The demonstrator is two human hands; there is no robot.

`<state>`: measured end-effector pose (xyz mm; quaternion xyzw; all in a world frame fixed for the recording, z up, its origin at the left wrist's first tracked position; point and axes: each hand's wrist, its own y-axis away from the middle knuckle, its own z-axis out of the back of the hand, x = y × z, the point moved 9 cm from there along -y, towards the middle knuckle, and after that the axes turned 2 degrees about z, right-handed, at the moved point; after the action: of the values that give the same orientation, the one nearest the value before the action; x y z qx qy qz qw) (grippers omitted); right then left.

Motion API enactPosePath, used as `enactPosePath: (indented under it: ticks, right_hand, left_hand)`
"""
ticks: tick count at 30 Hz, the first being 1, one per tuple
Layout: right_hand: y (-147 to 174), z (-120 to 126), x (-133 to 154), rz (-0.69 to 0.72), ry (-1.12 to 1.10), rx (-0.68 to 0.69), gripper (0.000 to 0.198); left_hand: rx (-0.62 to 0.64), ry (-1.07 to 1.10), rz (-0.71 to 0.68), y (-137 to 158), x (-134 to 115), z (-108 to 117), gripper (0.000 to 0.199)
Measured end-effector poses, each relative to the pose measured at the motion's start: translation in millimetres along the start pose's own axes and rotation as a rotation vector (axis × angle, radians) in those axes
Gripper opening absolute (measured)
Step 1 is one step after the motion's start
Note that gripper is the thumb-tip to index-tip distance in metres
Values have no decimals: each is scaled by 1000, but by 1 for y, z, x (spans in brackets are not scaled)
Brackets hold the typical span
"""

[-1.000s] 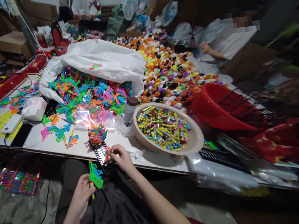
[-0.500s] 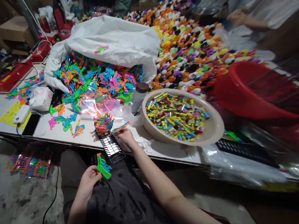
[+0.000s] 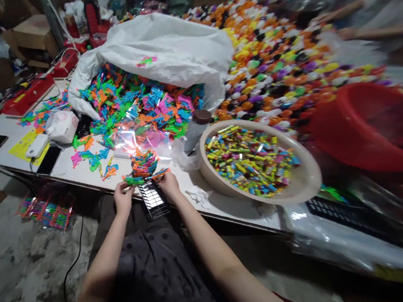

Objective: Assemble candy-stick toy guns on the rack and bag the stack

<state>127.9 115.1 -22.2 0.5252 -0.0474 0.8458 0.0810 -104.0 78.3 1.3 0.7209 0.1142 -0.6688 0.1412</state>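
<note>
Left hand (image 3: 123, 196) rose — both hands (right (image 3: 169, 183) too) grip toy (image 3: 139, 179).

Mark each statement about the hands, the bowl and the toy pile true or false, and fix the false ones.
1. Both hands are up at the table edge. True: the left hand and the right hand hold a clear packet of toys between them.
2. The beige bowl holds water. False: it holds small colourful wrapped pieces.
3. A black grid tray lies between the two hands. True.
4. The white sack spills plastic toy guns onto the table. True.
5. The red basin stands left of the bowl. False: it is to the bowl's right.
</note>
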Motion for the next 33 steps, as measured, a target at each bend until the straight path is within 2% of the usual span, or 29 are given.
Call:
enactPosePath:
  ticks: [3, 9, 15, 18, 24, 29, 33]
  right_hand:
    - [1, -2, -2, 26, 84, -26, 22]
    - [5, -4, -6, -4, -28, -48, 27]
    - [8, -4, 12, 11, 92, -39, 21]
    - [9, -7, 14, 18, 141, -33, 21]
    - [13, -7, 0, -28, 206, -97, 21]
    - [13, -6, -3, -28, 160, -91, 19]
    - [12, -5, -2, -22, 141, -98, 17]
  left_hand:
    - [-4, -5, -15, -8, 12, -14, 26]
    - [-32, 42, -25, -9, 23, -21, 24]
    - [-35, 43, -33, -10, 30, -24, 24]
    - [-32, -12, -80, -9, 30, -24, 23]
    - [10, -136, -153, -4, 21, -29, 19]
    - [28, -329, -197, -2, 14, -33, 12]
    - [-7, -368, -201, -2, 17, -29, 11]
